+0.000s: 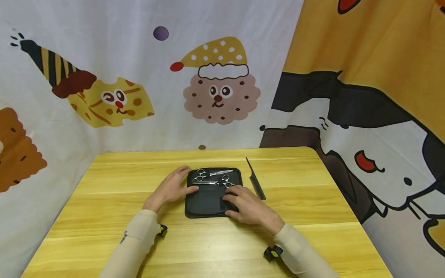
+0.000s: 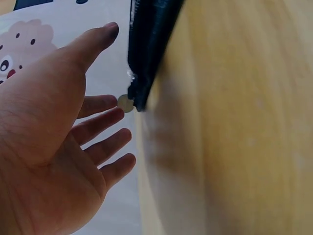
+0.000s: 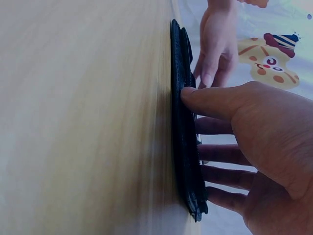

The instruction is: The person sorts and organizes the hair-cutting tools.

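Note:
A flat black case [image 1: 203, 201] lies on the table with two pairs of silver scissors in its upper part. The upper pair [image 1: 221, 172] has its finger rings at the left; the lower pair [image 1: 206, 183] has its rings at the right. My left hand [image 1: 172, 186] is at the case's left side, fingers extended and thumb over the edge; the left wrist view shows nothing gripped. My right hand [image 1: 247, 205] rests at the lower right of the case. In the right wrist view its thumb [image 3: 208, 100] touches the near edge, with the fairly straight fingers reaching across the case.
A black tail comb [image 1: 257, 185] lies right of the case, its thin handle pointing away. The wooden table [image 1: 114, 185] reaches back to a cartoon-printed curtain [image 1: 139, 50]. A small black device [image 1: 273, 253] is worn at the right wrist, another [image 1: 162, 230] at the left.

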`<state>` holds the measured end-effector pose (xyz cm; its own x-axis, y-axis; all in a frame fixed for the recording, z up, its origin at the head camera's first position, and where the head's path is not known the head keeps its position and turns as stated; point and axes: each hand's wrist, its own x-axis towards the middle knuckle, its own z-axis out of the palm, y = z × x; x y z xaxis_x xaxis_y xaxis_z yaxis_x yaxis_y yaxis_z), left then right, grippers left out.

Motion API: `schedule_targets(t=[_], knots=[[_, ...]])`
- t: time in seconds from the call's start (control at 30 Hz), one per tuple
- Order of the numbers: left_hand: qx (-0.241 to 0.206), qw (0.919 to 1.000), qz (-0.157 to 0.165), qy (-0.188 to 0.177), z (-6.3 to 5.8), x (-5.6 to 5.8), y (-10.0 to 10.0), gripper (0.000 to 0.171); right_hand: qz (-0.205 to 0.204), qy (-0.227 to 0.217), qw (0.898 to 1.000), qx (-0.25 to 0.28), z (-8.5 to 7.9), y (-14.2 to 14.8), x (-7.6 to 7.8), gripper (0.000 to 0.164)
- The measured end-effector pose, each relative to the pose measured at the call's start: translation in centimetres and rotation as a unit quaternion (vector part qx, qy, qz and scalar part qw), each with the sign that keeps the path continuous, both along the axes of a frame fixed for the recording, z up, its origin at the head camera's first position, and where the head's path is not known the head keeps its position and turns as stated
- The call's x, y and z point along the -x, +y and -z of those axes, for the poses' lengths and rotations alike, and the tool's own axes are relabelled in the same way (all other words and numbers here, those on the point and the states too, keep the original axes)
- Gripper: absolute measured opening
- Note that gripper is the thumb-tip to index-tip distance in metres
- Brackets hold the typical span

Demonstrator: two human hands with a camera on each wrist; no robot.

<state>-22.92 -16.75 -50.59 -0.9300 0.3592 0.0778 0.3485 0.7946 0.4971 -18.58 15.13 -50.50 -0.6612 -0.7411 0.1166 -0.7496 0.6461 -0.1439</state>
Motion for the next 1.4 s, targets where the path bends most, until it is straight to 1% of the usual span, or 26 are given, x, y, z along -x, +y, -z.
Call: schedule_targets(t=[0.13, 0.3, 0.47, 0.7, 0.8, 0.93, 1.0, 1.17, 1.27, 1.4], knots=[[-0.001, 0.9999, 0.005, -0.012, 0.6, 0.0, -0.3, 0.082, 0.0, 0.0, 1.0, -0.003, 0.1, 0.0, 0.0, 0.047], [0.001, 0.9998, 0.011, -0.018, 0.8, 0.0, -0.6, 0.076, -0.001, 0.001, 1.0, -0.004, 0.1, 0.0, 0.0, 0.047], [0.006, 0.9996, 0.013, -0.023, 0.8, 0.3, -0.7, 0.075, -0.001, 0.003, 1.0, -0.004, 0.1, 0.0, 0.0, 0.047], [0.007, 0.9993, 0.008, -0.035, 0.5, 0.3, -0.7, 0.076, -0.005, 0.008, 1.0, -0.011, -0.1, 0.0, 0.0, 0.048], [0.008, 0.9992, 0.008, -0.037, 0.5, 0.4, -0.7, 0.076, -0.012, 0.009, 1.0, 0.004, -0.3, 0.1, 0.0, 0.051], [0.005, 0.9993, 0.008, -0.037, 0.4, 0.4, -0.6, 0.075, -0.009, 0.019, 0.999, 0.049, -0.9, 0.6, 0.3, 0.056], [0.003, 0.9993, 0.008, -0.037, 0.4, 0.4, -0.6, 0.075, 0.004, 0.031, 0.997, 0.072, -1.2, 1.0, 0.7, 0.057], [0.001, 0.9993, 0.009, -0.036, 0.6, 0.5, -0.6, 0.075, 0.059, 0.053, 0.991, 0.11, -1.7, 2.6, 2.1, 0.06], [0.001, 0.9994, 0.009, -0.035, 0.6, 0.5, -0.6, 0.075, 0.1, 0.059, 0.986, 0.12, -1.5, 3.8, 3.1, 0.061], [-0.001, 0.9993, 0.01, -0.037, 0.4, 0.3, -0.6, 0.075, 0.159, 0.054, 0.979, 0.118, -1.0, 5.6, 4.2, 0.061]])
